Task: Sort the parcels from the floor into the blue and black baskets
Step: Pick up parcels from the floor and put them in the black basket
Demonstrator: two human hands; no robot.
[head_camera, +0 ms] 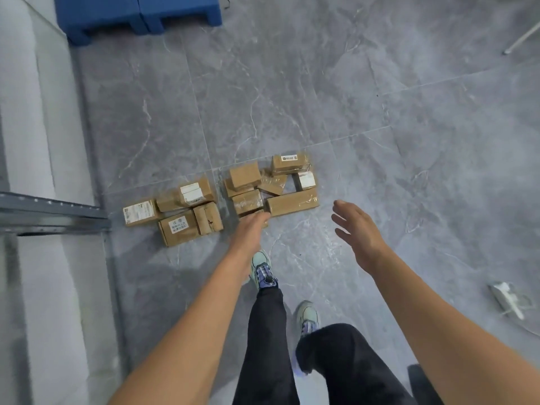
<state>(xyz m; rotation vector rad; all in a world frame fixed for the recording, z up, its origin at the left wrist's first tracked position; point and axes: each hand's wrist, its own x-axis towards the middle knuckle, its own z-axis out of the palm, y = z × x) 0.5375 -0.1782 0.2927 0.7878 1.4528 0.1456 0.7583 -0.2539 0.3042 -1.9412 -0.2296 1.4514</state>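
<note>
Forearms nearest. Left hand empty, fingers straight, reaching taped parcel; right hand spread, empty. Parcels clustered mid-floor. Likely light, stiff cardboard, slick tape: grip across short sides.

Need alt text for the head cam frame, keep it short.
A person's left hand reaches down to the near edge of a cluster of brown cardboard parcels on a grey tiled floor, while the open right hand hovers beside it. A second parcel cluster lies further left.
</note>
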